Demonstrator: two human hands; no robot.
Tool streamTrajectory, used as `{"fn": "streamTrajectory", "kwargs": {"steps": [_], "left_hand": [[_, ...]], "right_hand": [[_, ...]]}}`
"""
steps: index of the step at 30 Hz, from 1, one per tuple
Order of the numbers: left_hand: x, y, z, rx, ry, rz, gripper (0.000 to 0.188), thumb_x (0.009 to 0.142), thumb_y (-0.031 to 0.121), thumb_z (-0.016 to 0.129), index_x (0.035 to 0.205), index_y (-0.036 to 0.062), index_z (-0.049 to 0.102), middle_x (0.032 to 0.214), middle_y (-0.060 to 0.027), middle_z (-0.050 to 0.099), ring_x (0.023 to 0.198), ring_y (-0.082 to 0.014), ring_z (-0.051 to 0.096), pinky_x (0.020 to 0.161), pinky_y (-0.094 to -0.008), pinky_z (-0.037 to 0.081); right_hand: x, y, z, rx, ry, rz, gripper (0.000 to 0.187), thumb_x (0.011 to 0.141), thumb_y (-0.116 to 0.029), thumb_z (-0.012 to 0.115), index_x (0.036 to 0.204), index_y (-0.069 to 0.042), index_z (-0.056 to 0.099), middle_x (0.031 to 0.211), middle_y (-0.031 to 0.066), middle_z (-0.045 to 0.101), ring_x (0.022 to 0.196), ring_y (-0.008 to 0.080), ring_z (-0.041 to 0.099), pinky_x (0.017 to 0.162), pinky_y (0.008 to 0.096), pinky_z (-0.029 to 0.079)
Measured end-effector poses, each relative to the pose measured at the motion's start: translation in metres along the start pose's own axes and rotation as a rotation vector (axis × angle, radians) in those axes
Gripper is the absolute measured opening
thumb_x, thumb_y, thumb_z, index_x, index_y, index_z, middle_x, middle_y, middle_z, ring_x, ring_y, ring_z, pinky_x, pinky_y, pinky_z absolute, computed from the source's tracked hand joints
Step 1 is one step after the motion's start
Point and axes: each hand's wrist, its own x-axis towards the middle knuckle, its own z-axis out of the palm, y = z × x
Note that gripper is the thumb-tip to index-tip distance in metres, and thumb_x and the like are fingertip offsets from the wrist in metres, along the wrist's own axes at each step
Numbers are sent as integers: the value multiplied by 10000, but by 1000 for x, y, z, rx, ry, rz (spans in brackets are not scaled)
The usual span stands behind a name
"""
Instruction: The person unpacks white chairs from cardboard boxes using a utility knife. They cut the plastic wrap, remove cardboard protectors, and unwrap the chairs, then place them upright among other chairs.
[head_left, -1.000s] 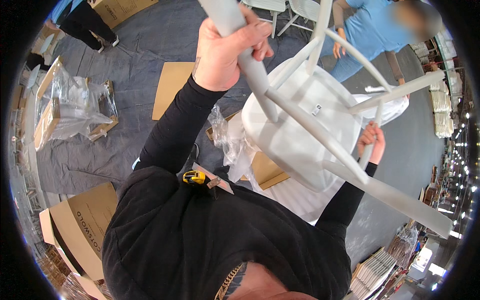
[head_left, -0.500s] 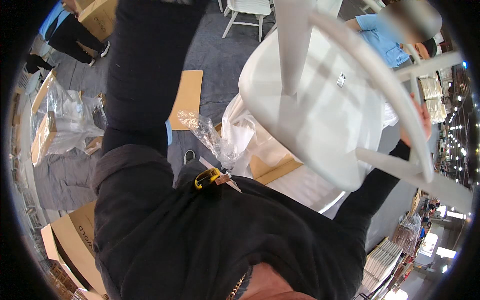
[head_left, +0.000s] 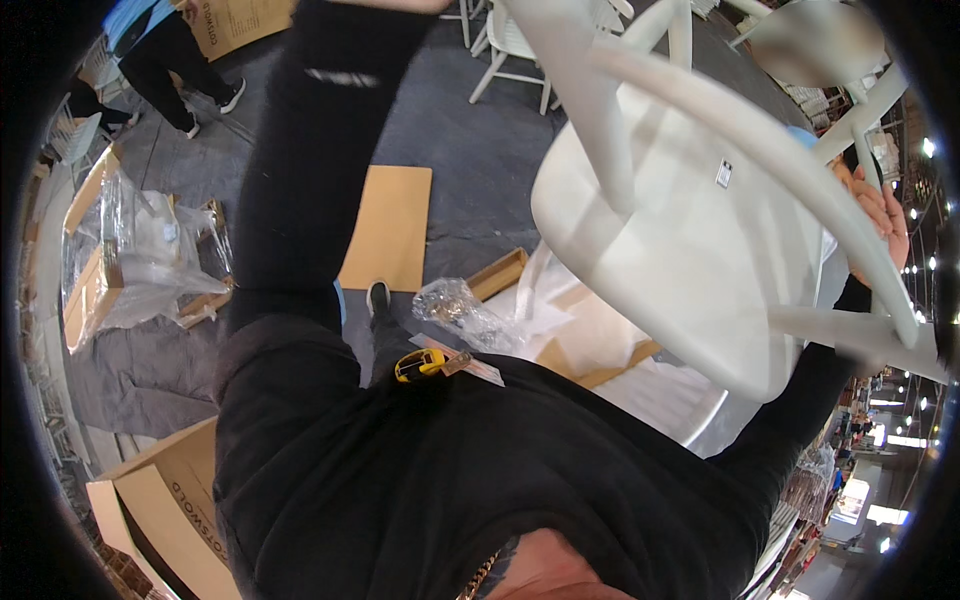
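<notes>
A white wooden chair (head_left: 690,270) is raised and tipped in front of me, its seat underside and a small label showing. Legs and a curved stretcher cross over the seat. At the far right, my right hand (head_left: 882,215) has its fingers closed around part of the chair, partly hidden behind the curved piece. Only a sliver of my left hand (head_left: 405,4) shows at the top edge, near a chair leg; its fingers are out of view. A yellow and black tape measure (head_left: 420,366) is at the front of my dark top.
Below the chair lie an open carton with white wrapping (head_left: 650,400) and clear plastic (head_left: 455,305). A cardboard sheet (head_left: 390,230) lies on the grey floor covering. Left are plastic-wrapped packing frames (head_left: 150,250) and a carton (head_left: 165,500). Another person (head_left: 165,75) stands back left; white chairs (head_left: 510,60) stand behind.
The chair and my right hand have shifted right in the picture. My left arm has also moved right, bringing a sliver of hand into view. The person at back right is now mostly hidden.
</notes>
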Motion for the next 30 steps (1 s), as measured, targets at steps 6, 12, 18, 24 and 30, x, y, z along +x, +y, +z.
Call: {"fn": "streamTrajectory", "kwargs": {"steps": [6,12,18,24,30], "left_hand": [[19,13,-154,89,163,-150,179,909,191,562,798,86,470,708,-23,473,637,-158,475,724,-381,455],[47,63,-258,62,169,-42,222,891,218,626,941,19,542,828,-112,607,676,-214,595,760,-446,543],[-73,8,-337,598,-79,-323,621,832,273,756,1343,34,496,1333,-98,530,1309,-236,445,1123,-422,317],[-54,-19,-376,415,57,-446,296,982,291,604,1127,35,629,1097,-64,675,1078,-174,604,967,-359,467],[34,-14,-393,389,212,-305,302,1004,314,555,1066,19,572,958,-111,684,958,-206,661,877,-365,505]], "right_hand": [[99,86,59,-46,283,-158,244,991,-119,507,1171,36,450,789,5,428,571,68,416,484,237,390],[214,142,109,95,269,-47,221,967,-81,494,1145,36,436,798,5,443,565,68,420,477,234,379],[310,178,158,243,134,53,226,965,-70,481,1158,41,445,794,15,437,571,84,422,496,249,380],[405,195,200,77,48,27,227,980,-81,464,1162,53,450,803,12,427,563,77,410,501,248,398],[491,165,176,185,-68,99,202,979,-69,469,1140,51,451,747,-3,396,561,66,401,517,222,421]]}}
